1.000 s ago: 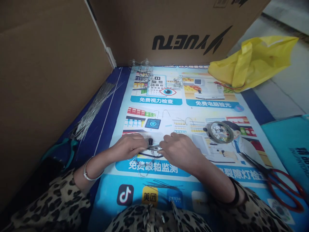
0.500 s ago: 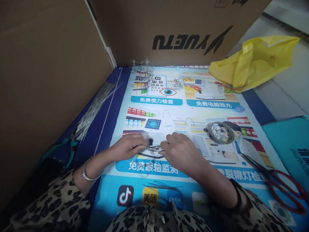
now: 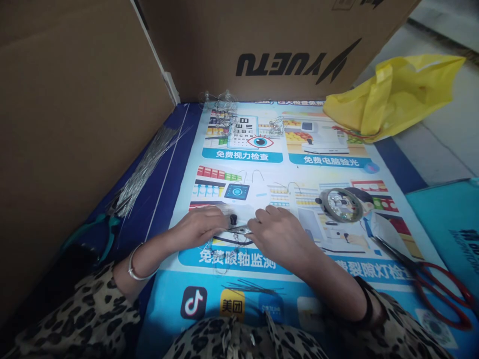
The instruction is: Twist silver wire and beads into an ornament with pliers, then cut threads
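Observation:
Over the printed sheet (image 3: pixel 277 174), my left hand (image 3: pixel 204 227) and my right hand (image 3: pixel 279 234) face each other with fingers closed. Between their fingertips stretches a small silvery wire piece (image 3: pixel 239 230), pinched at both ends; its exact shape is too fine to make out. Just below it, a tangle of bent wire (image 3: pixel 226 254) shows against the sheet, and I cannot tell whether it hangs from the held piece or lies flat. Several dark straight wires (image 3: pixel 252 286) rest nearer my body. Beyond my hands lie a few curved wire bits (image 3: pixel 258 175).
Red-handled scissors (image 3: pixel 441 289) and a roll of clear tape (image 3: pixel 342 204) lie at right. On the left are teal-handled pliers (image 3: pixel 110 239) and a wire bundle (image 3: pixel 144 172). Bent wire pieces (image 3: pixel 226 107), a cardboard box (image 3: pixel 292 25) and a yellow bag (image 3: pixel 396 94) stand behind.
Both hands stay almost in place, still pinching the wire piece. It tilts slightly between the fingertips; nothing else moves visibly.

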`<move>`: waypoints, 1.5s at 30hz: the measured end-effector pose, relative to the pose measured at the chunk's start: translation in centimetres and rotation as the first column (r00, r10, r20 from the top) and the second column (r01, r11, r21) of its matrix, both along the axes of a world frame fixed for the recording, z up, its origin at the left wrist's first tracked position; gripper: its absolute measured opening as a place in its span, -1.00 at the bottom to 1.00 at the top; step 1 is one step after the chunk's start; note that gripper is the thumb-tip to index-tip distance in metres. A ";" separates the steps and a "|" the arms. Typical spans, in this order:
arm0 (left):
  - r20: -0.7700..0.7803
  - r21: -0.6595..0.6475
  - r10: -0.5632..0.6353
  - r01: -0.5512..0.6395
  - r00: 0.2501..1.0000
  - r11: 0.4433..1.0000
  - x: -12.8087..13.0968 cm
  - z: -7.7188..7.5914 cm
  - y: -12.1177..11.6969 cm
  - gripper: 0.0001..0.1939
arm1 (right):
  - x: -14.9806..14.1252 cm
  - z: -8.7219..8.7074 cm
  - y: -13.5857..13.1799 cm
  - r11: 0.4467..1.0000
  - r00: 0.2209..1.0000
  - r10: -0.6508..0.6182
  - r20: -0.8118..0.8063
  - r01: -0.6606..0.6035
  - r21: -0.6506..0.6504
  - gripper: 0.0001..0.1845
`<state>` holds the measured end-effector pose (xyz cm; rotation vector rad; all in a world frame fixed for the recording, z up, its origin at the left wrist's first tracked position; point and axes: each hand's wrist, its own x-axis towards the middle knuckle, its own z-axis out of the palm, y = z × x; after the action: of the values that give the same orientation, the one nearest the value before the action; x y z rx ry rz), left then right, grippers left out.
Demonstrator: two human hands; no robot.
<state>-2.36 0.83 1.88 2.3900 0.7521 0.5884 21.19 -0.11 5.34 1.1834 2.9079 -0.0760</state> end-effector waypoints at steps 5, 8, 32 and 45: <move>-0.019 0.053 -0.015 0.016 1.000 0.998 -0.1 0.0 -0.1 -0.83 | -0.1 -0.1 0.0 1.000 1.000 0.000 -0.004 0.000 -0.009 -0.83; -0.027 0.070 -0.023 0.025 0.999 0.997 -0.2 -0.2 -0.2 -0.81 | -0.1 -0.1 0.0 1.000 1.000 0.004 -0.012 -0.005 -0.020 -0.83; 0.218 -0.222 0.342 -0.295 0.914 0.929 -1.9 -0.1 0.2 -0.84 | -0.4 -0.4 -0.1 1.000 0.999 -0.017 0.043 0.016 0.023 -0.82; 0.170 -0.238 0.355 -0.311 0.919 0.920 -1.7 -0.1 0.1 -0.85 | -0.4 -0.5 -0.2 0.998 0.998 -0.031 0.063 0.028 0.049 -0.85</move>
<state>-4.10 0.89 1.78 1.9834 1.0812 0.8428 20.75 -0.26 4.82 1.2124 2.8533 0.0318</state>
